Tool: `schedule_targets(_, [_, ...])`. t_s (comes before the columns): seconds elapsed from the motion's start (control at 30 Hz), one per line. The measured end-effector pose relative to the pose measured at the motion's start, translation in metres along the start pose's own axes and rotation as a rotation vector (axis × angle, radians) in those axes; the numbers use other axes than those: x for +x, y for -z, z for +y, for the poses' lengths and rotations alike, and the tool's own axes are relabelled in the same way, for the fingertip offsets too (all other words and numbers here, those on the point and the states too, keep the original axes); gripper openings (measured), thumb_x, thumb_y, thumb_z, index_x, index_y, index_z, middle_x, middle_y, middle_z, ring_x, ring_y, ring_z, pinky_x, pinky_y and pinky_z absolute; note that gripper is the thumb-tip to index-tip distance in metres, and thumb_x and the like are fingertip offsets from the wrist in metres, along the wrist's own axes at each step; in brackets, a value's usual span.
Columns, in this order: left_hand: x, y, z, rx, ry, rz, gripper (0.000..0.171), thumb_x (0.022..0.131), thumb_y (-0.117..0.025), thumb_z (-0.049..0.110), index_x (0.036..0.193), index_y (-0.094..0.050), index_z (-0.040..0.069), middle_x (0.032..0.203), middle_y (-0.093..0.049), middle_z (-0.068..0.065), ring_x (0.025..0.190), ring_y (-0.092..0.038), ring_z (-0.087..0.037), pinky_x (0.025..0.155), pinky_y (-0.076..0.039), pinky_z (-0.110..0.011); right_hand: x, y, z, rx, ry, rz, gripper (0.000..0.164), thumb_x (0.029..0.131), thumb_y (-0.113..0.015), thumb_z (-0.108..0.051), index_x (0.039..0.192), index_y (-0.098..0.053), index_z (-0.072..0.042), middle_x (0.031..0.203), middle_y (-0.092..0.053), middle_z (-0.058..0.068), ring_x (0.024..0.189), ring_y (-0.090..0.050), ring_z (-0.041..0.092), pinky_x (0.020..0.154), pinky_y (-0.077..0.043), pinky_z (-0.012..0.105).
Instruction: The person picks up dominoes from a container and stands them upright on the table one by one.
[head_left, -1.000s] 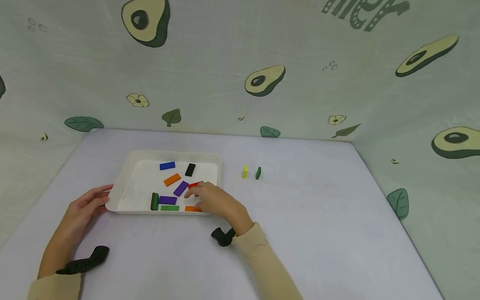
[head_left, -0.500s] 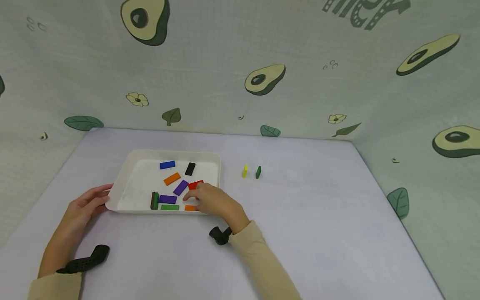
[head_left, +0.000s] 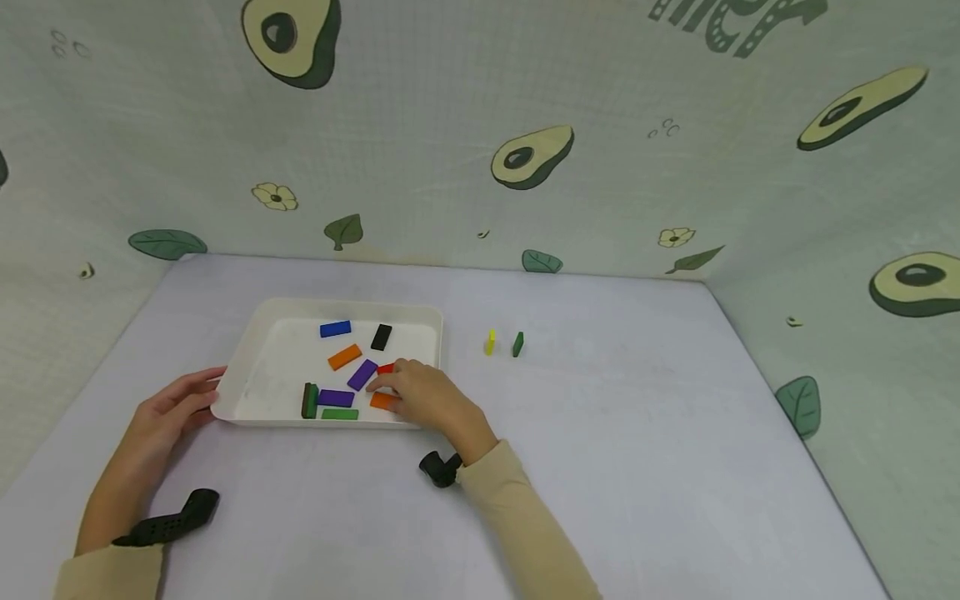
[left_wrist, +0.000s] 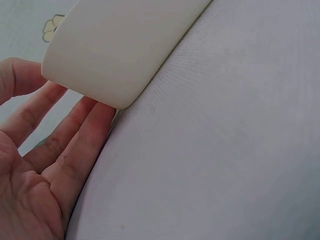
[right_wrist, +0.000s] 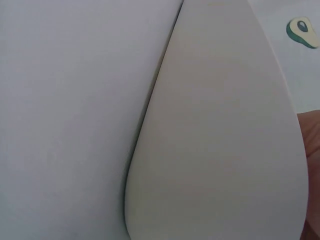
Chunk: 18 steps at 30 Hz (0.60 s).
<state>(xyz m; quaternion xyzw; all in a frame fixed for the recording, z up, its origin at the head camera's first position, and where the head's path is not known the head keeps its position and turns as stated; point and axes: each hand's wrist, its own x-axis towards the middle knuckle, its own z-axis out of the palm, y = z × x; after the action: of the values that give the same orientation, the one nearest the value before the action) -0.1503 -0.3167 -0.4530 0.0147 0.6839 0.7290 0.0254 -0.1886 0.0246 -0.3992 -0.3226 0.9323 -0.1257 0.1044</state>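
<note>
A white tray [head_left: 251, 367] holds several small coloured blocks. My left hand [head_left: 168, 412] is at its left end, with thumb and fingertips against the corner; in the left wrist view its fingers [left_wrist: 82, 145] reach fairly straight to the tray wall [left_wrist: 115, 60]. My right hand [head_left: 427, 396] reaches over the tray's front right corner and pinches an orange block [head_left: 381, 401], partly hidden by the fingers. Its index finger extends toward a purple block [head_left: 362, 375]. Behind the hand a red block [head_left: 386, 368] shows in part. The right wrist view shows mostly the tray's outer wall [right_wrist: 215, 130].
Also in the tray are a blue block [head_left: 335, 329], a black block [head_left: 381, 337], another orange block [head_left: 345, 357], a light green block [head_left: 340, 414] and brown and green blocks on edge [head_left: 309, 401]. Right of the tray, yellow [head_left: 491, 342] and green [head_left: 518, 344] blocks stand upright.
The orange block under my right hand has shifted from the tray's front wall, farther inward. The right fingers have moved slightly with it. My left hand has stayed at the tray corner.
</note>
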Motion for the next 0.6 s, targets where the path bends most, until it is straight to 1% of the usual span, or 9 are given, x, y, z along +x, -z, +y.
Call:
schedule_targets(0.13, [0.0013,0.0006,0.0026,0.014,-0.013,-0.005,0.031,0.093,-0.054,0.008,0.125,-0.058,0.011,0.114,-0.061,0.019,0.094,-0.059,0.006,0.072,-0.05,-0.009,0.0021,-0.0003,-0.0008,-0.04,-0.001,0.003,0.032,0.086,-0.067,-0.028,0.118,-0.064,-0.028,0.099,-0.059,-0.002,0.084,-0.051,0.01,0.066,-0.042,0.016])
schedule_targets(0.2, [0.0013,0.0004,0.0028,0.004,-0.014,-0.008,0.031,0.093,-0.054,0.008,0.124,-0.058,0.012,0.114,-0.062,0.019,0.094,-0.06,0.006,0.071,-0.05,-0.009,0.0025,-0.0011,-0.0016,-0.064,-0.007,-0.001,0.033,0.085,-0.068,-0.031,0.118,-0.064,-0.029,0.099,-0.059,-0.002,0.084,-0.05,0.01,0.065,-0.041,0.016])
schedule_targets(0.37, [0.0016,0.0002,0.002,-0.007,-0.013,-0.002,0.031,0.093,-0.054,0.007,0.123,-0.059,0.013,0.114,-0.062,0.019,0.093,-0.06,0.006,0.071,-0.05,-0.009,0.0037,-0.0032,-0.0026,-0.07,-0.038,-0.01,0.032,0.086,-0.068,-0.027,0.117,-0.064,-0.029,0.099,-0.058,-0.002,0.085,-0.05,0.01,0.066,-0.042,0.016])
schedule_targets(0.47, [0.0014,0.0002,0.0011,0.005,-0.012,-0.002,0.031,0.093,-0.054,0.008,0.123,-0.059,0.013,0.114,-0.062,0.019,0.093,-0.059,0.006,0.071,-0.049,-0.009,0.0035,-0.004,-0.002,-0.055,-0.053,-0.011,0.032,0.087,-0.066,-0.026,0.119,-0.063,-0.028,0.103,-0.06,-0.003,0.09,-0.053,0.01,0.071,-0.046,0.018])
schedule_targets(0.6, [0.0009,-0.0005,0.0,0.008,-0.013,-0.008,0.031,0.093,-0.054,0.007,0.123,-0.058,0.013,0.114,-0.061,0.019,0.093,-0.059,0.006,0.071,-0.049,-0.009,0.0017,-0.0031,-0.0003,-0.018,-0.059,-0.008,0.035,0.087,-0.065,-0.026,0.122,-0.061,-0.024,0.113,-0.061,-0.002,0.099,-0.055,0.011,0.082,-0.049,0.022])
